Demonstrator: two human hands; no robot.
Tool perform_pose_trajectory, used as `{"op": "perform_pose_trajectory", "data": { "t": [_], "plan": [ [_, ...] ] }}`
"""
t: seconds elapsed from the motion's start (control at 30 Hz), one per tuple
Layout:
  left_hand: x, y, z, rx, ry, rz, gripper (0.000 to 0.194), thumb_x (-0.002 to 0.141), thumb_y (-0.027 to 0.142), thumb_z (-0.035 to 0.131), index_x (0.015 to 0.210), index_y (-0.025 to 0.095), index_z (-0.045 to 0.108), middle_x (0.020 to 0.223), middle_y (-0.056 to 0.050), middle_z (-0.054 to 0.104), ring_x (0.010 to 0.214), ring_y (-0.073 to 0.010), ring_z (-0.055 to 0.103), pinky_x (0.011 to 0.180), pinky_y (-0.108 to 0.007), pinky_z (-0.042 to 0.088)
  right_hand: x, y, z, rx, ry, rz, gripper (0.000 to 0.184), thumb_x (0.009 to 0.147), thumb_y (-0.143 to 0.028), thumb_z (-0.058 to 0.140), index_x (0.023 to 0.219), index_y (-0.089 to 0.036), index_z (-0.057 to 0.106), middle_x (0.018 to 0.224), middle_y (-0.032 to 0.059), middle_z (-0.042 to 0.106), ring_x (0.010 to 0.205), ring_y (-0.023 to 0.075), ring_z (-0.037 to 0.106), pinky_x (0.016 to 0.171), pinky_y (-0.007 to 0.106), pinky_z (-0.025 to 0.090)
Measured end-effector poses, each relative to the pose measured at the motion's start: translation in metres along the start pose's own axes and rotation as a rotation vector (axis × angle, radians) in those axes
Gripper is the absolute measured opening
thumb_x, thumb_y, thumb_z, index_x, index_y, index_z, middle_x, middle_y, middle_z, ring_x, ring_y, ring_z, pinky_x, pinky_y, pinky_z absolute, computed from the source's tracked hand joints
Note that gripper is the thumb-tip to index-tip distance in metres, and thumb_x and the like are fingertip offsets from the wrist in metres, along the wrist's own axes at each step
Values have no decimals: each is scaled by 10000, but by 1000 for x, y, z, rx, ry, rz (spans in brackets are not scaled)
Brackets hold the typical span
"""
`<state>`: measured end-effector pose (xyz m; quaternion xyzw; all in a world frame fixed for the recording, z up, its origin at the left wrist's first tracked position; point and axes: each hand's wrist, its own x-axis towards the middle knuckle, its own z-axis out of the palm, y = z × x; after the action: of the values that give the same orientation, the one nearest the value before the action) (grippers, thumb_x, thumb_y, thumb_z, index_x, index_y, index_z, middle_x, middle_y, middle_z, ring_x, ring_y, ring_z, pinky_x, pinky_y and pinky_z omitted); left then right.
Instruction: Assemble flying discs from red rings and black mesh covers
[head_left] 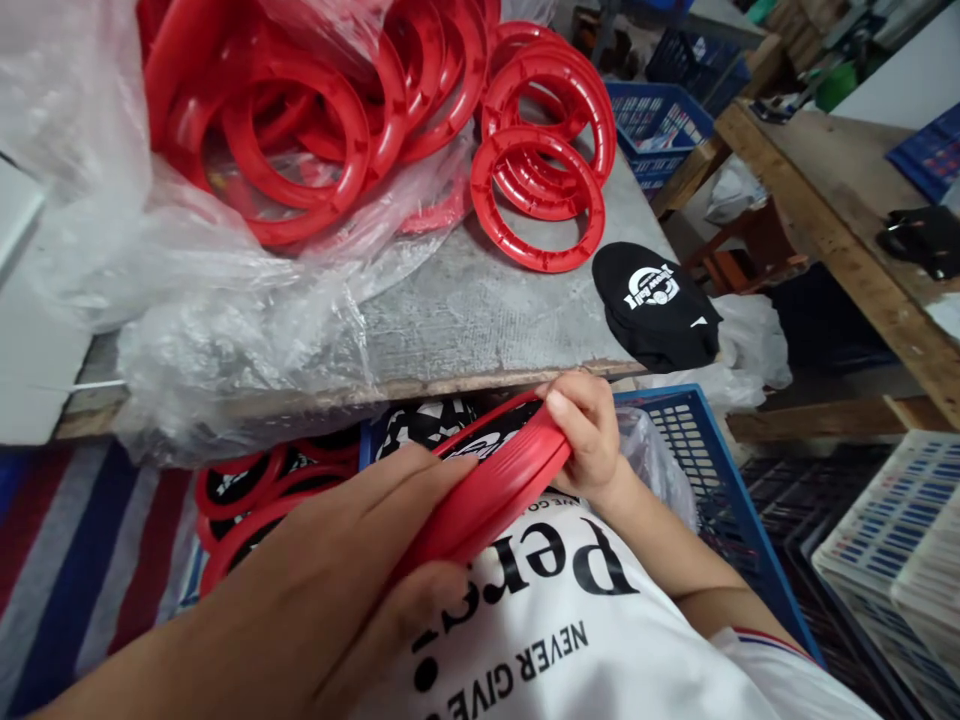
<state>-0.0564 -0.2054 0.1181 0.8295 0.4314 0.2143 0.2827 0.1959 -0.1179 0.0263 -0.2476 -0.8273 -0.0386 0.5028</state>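
A red plastic ring [491,490], seen nearly edge-on, is held between both hands close to my chest, just below the table's front edge. My left hand [337,590] wraps its near side, fingers closed over the rim. My right hand [589,435] pinches the far end, thumb on top. Black patterned fabric shows inside the ring. More red rings [540,195] lie stacked on the grey tabletop [480,310], and several fill a clear plastic bag [225,250] at the back left.
A black cap [656,305] with a white logo sits at the table's right corner. A blue crate [720,490] stands below it, finished red rings [240,490] lie lower left. A wooden bench [840,220] and white crates [900,550] are at right.
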Motion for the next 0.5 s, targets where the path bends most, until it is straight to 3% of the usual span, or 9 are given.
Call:
{"op": "perform_pose_trajectory", "data": {
  "t": [0.1,0.2,0.33,0.5],
  "plan": [
    [13,7,1,-12,-7,-20,458,984,435,464,1422,306,504,1201,-27,705,1086,-231,665,880,-297,587,5,-2,5,6,6,-6,452,923,-290,509,1374,-302,512,1011,68,615,878,213,650,688,390,575],
    [13,7,3,-52,-10,-56,452,984,429,466,1423,332,507,1204,-6,706,1095,-223,667,875,-282,590,0,0,7,16,135,-14,348,922,-339,517,1260,-294,586,973,64,612,866,225,653,712,441,618],
    [-1,-1,10,-103,62,-83,491,983,397,434,1473,391,456,1222,28,700,1103,-219,667,874,-279,601,-5,0,13,58,273,-15,259,894,-445,578,1117,-319,613,877,30,594,788,231,651,718,511,654],
    [-20,-7,21,-76,157,-111,525,987,351,423,1505,434,407,1319,49,662,1209,-229,629,927,-303,605,-2,-8,26,29,481,-15,134,948,-371,522,1043,-352,616,889,7,571,784,208,650,756,498,670]
  ]
}}
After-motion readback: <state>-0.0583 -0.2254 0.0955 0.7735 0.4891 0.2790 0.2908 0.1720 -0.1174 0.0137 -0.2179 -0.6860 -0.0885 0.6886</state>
